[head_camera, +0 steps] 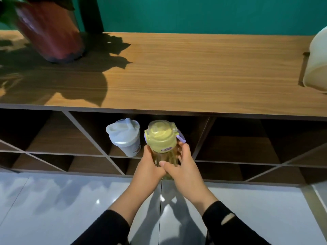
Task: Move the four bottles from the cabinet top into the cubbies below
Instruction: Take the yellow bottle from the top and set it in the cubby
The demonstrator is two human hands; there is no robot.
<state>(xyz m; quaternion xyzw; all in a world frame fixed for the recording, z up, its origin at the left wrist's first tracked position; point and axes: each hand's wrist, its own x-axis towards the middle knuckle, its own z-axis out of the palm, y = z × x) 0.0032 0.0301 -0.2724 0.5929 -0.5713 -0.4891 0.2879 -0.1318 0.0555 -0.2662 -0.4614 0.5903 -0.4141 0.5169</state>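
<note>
Hands, left hand (150,166) and right hand (184,169), clasp the yellow-lidded bottle (161,138) upright, lid up, its small purple label unreadable.

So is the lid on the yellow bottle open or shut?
Shut. The yellow-lidded clear bottle has its domed cap sitting flat on top, upright between the left hand and right hand.

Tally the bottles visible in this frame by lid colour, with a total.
White lid: 1, white-lidded bottle standing in a cubby.
Yellow lid: 1, yellow-lidded bottle, held by the left hand and right hand.
Total: 2
</note>
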